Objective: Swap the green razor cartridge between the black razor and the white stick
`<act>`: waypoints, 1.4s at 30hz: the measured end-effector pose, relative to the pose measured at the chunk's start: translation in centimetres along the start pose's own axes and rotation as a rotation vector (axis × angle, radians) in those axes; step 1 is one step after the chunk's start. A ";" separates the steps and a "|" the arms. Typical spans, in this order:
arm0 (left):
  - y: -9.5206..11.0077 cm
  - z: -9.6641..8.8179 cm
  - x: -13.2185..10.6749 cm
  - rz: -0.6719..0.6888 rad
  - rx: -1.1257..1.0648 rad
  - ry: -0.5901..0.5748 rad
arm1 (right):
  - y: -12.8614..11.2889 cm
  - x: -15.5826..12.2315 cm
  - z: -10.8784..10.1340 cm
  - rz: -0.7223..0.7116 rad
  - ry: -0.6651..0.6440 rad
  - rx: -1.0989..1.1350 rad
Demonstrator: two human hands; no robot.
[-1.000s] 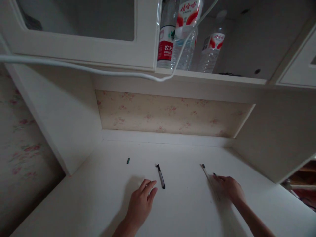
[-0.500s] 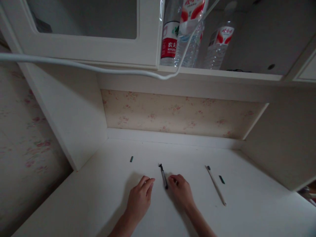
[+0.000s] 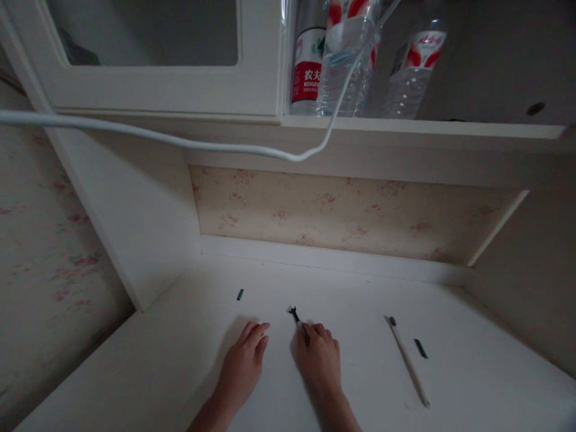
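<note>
A slim black-and-grey tool, pen-like with a small forked head (image 3: pixel 293 312), lies at the middle of the white desk (image 3: pixel 360 372). The fingers of my right hand (image 3: pixel 320 355) are closed around its near part and partly hide it. Its head points away from me, with a whitish bit at the tip. To the left, my left hand (image 3: pixel 243 362) rests near the desk surface, holding nothing, with its thumb and fingers slightly apart. Beyond the left hand lies a small dark green strip (image 3: pixel 240 294).
On the right lie a long off-white stick with a dark tip (image 3: pixel 409 363) and another dark green strip (image 3: pixel 420 348). A white cable (image 3: pixel 216 146) hangs across the front of the upper cabinet (image 3: pixel 171 90). Several plastic bottles (image 3: pixel 308 72) stand on the shelf.
My right hand has moved slightly left and taken hold of the black-and-grey tool. My left hand has drawn back a little to the left. The camera view has shifted slightly.
</note>
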State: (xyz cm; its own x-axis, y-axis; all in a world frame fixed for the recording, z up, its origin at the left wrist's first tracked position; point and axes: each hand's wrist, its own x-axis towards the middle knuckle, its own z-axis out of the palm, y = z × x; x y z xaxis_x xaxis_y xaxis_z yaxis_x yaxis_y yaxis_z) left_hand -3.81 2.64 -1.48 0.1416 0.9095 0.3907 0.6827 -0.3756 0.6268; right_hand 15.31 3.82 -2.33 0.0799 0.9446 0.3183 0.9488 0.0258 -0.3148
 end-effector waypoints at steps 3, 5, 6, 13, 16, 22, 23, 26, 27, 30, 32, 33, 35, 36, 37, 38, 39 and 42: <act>-1.1 -0.6 1.2 -0.080 -0.008 -0.061 | 0.3 0.1 0.3 -0.004 0.001 0.029; -2.2 -1.4 2.4 -0.098 0.033 -0.087 | 0.5 0.2 0.5 0.008 0.001 0.062; -3.0 -1.9 3.2 -0.090 0.066 -0.085 | 0.5 0.3 0.5 0.017 0.003 0.083; -9.4 -5.0 9.0 -0.057 0.162 -0.168 | 0.9 0.4 0.7 0.045 0.038 0.239; -11.1 -5.4 10.1 -0.047 0.153 -0.222 | 1.0 0.4 0.8 0.054 0.065 0.284; -12.0 -5.3 11.0 -0.052 0.115 -0.277 | 1.2 0.5 1.2 0.084 0.109 0.354; -11.9 -5.3 11.1 -0.053 0.104 -0.278 | 1.3 0.5 1.3 0.082 0.113 0.371; -11.8 -5.3 11.4 -0.060 0.054 -0.271 | 1.5 0.4 1.4 0.078 0.119 0.436; -11.8 -5.4 11.4 -0.066 0.033 -0.263 | 1.6 0.4 1.4 0.081 0.120 0.465; -11.6 -5.4 11.4 -0.105 -0.043 -0.220 | 1.8 0.2 1.3 0.100 0.126 0.562; -11.1 -5.1 11.2 -0.150 -0.107 -0.178 | 1.9 0.2 1.3 0.115 0.142 0.627; -10.6 -4.9 10.9 -0.178 -0.144 -0.157 | 1.9 0.1 1.2 0.124 0.158 0.656; -8.9 -4.3 10.1 -0.233 -0.224 -0.120 | 1.9 0.1 1.1 0.145 0.203 0.710; -7.7 -4.0 9.5 -0.258 -0.277 -0.114 | 1.9 0.0 1.1 0.165 0.221 0.743; -6.3 -3.6 8.7 -0.275 -0.325 -0.115 | 1.8 0.0 1.0 0.197 0.219 0.786; -4.9 -3.2 7.8 -0.292 -0.406 -0.120 | 1.7 -0.1 0.9 0.239 0.199 0.840; -3.4 -2.9 6.8 -0.358 -0.626 -0.126 | 1.6 -0.3 0.8 0.283 0.167 0.906; 0.2 -1.8 3.8 -0.478 -1.136 -0.131 | 1.0 -1.1 0.3 0.372 0.099 1.155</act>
State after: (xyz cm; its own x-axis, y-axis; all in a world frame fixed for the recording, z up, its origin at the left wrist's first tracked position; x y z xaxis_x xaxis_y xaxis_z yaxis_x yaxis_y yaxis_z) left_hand -4.38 5.69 1.30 0.1642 0.9841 -0.0674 -0.3137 0.1168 0.9423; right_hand 16.04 2.87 -3.30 0.3596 0.9287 0.0901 0.0367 0.0824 -0.9959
